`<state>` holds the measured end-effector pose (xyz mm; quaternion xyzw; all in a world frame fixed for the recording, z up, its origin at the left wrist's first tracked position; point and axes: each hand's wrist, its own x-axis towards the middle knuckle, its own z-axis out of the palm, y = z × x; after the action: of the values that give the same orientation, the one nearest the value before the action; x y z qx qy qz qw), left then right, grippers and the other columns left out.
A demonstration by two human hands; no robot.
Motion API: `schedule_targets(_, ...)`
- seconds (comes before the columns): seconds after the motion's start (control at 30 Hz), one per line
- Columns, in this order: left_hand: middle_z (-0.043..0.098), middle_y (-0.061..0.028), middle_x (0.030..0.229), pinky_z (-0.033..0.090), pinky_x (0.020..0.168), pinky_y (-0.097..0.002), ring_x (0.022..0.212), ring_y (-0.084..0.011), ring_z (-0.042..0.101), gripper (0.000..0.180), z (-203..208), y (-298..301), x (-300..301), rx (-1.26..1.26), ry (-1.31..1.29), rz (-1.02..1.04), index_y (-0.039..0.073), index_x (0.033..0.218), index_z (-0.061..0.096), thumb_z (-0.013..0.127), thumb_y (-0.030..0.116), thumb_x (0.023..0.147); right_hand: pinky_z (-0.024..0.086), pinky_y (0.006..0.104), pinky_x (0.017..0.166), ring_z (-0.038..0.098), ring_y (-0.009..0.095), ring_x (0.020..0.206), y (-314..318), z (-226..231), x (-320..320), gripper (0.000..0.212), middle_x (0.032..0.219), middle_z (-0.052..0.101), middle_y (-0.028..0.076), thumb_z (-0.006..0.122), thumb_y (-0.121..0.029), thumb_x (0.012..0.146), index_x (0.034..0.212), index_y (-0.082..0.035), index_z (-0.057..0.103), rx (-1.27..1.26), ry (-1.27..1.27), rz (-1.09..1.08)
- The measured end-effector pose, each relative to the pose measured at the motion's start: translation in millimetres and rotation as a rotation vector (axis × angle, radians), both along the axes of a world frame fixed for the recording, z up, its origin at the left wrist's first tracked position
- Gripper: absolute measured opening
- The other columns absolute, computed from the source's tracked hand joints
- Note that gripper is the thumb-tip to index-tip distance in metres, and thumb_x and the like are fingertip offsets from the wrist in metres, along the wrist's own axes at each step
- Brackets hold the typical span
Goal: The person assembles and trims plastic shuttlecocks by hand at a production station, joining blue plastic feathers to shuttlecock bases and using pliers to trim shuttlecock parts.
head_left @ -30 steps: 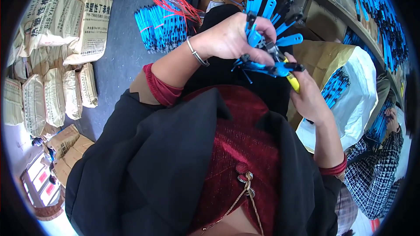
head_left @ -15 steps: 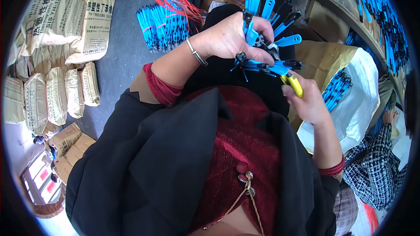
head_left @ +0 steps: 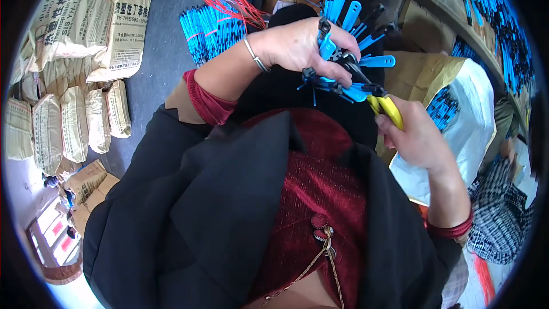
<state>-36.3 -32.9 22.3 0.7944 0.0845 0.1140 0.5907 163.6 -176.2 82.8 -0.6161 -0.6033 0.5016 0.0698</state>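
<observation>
My left hand (head_left: 297, 46) is closed on a cluster of blue and black plastic strips (head_left: 350, 16), which fan out from a hub under the fingers. Some strips have a round hole near the tip. Yellow-handled pliers (head_left: 391, 113) are gripped in my right hand (head_left: 416, 131). Their dark metal head reaches into the cluster beside my left fingertips. Whether the jaws bite on a strip is too small to tell.
Tied bundles of similar strips (head_left: 214, 31) lie on the floor at left with red cords (head_left: 231, 0). Paper sacks (head_left: 126, 40) stack at far left. A white-lined sack (head_left: 474, 103) holds more strips at right, below a bench edge (head_left: 426, 0). Someone's checked sleeve (head_left: 494, 206) is beyond.
My right hand and forearm have shifted a little to the right and down with the pliers. The cluster has turned slightly in my left hand. The other person's arm has moved.
</observation>
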Motion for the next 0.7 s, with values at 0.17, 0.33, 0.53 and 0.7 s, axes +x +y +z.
schedule_targets(0.17, 0.062, -0.0061, 0.081, 0.048, 0.067, -0.0273, 0.075, -0.0131, 0.060, 0.023, 43.6, 13.4, -1.2, -0.026, -0.070, 0.319, 0.000, 0.090, 0.061, 0.073, 0.010, 0.072, 0.041, 0.0250, 0.051, 0.049, 0.009, 0.054, 11.0, 26.5, -5.8, 0.029, 0.063, 0.052, 0.002, 0.056, -0.011, 0.083, 0.108, 0.003, 0.053, 0.306, -0.022, -0.174)
schedule_targets(0.33, 0.060, -0.0009, 0.079, 0.047, 0.065, -0.0270, 0.071, -0.0100, 0.055, 0.017, 132.2, 60.2, 1.8, -0.177, -0.146, 0.693, 0.004, 0.089, 0.061, 0.067, 0.015, 0.079, 0.042, 0.0217, 0.055, 0.050, 0.006, 0.061, 9.7, 73.6, 48.5, 0.040, 0.071, 0.055, 0.001, 0.061, -0.016, 0.082, 0.116, 0.004, 0.051, 0.597, -0.140, -0.411)
schedule_targets(0.53, 0.059, -0.0097, 0.084, 0.048, 0.062, -0.0297, 0.073, -0.0149, 0.056, 0.045, 222.2, 195.6, 24.8, 0.066, 0.034, 0.963, -0.003, 0.097, 0.054, 0.063, 0.038, 0.081, 0.045, 0.0244, 0.063, 0.054, 0.010, 0.067, 52.6, 99.9, 85.8, 0.042, 0.077, 0.059, 0.005, 0.065, -0.016, 0.079, 0.114, 0.003, 0.052, 0.722, -0.169, -0.467)
schedule_targets(0.7, 0.055, -0.0245, 0.099, 0.051, 0.069, -0.0367, 0.084, -0.0327, 0.060, 0.062, 186.6, 254.9, 63.8, 0.834, 0.328, 1.251, -0.009, 0.102, 0.046, 0.068, 0.040, 0.073, 0.047, 0.0293, 0.071, 0.060, 0.019, 0.074, 90.8, 105.2, 86.0, 0.043, 0.084, 0.063, 0.012, 0.068, -0.015, 0.074, 0.112, 0.001, 0.054, 0.686, -0.213, -0.384)
